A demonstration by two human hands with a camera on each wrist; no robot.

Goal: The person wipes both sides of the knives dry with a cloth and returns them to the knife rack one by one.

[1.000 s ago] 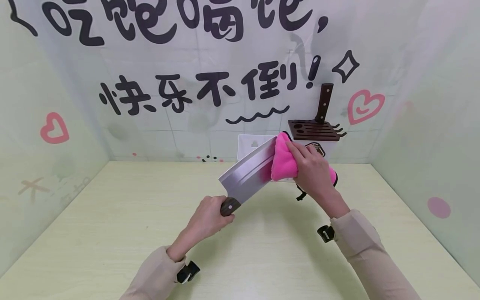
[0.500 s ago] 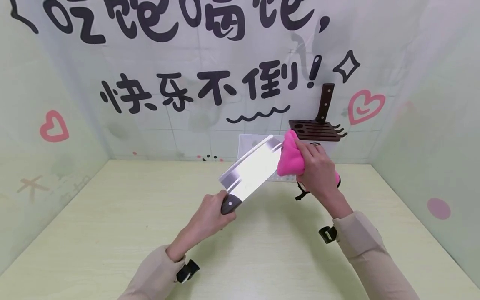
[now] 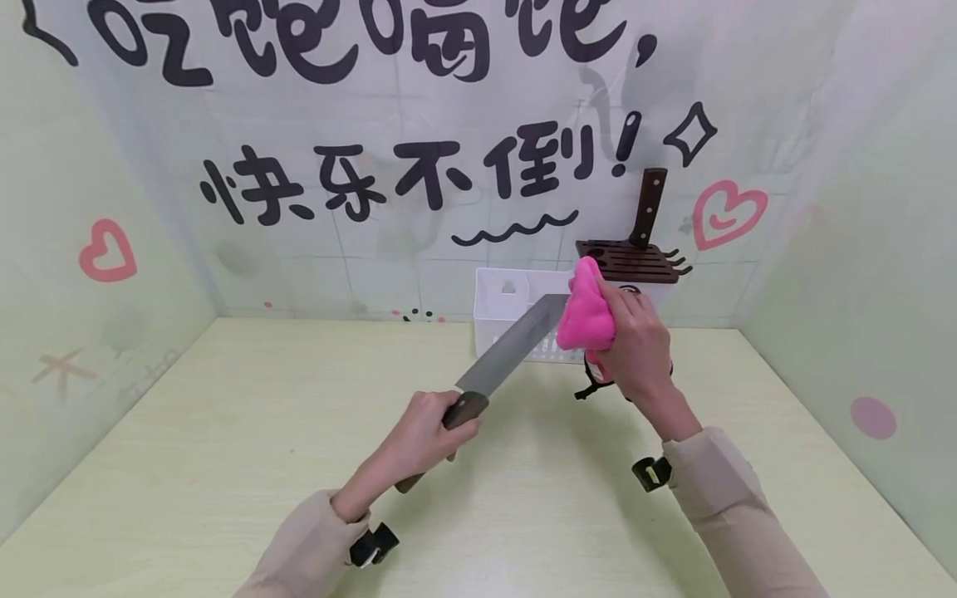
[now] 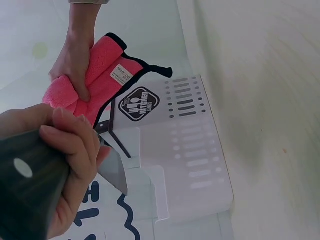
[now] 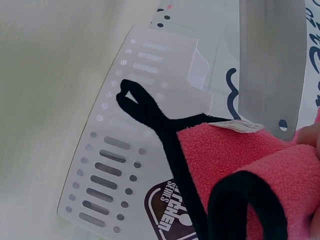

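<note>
In the head view my left hand grips the dark handle of a cleaver, its blade pointing up and to the right above the table. My right hand holds a bunched pink cleaning cloth at the blade's far end, covering the tip corner. Black edging and a hanging loop show on the cloth in the right wrist view, where a hole is visible near the blade's end. The left wrist view has the cleaver handle close up, with my fingers curled round it.
A white perforated utensil rack stands against the back wall, behind the cloth. Its dark brown slotted top has side hooks, and a brown knife handle sticks up from it. Printed walls enclose the pale wooden table on three sides.
The cleaver has turned in my left hand, so its blade looks narrower from above. My right hand has slid the cloth a little to the right, toward the blade's end.
</note>
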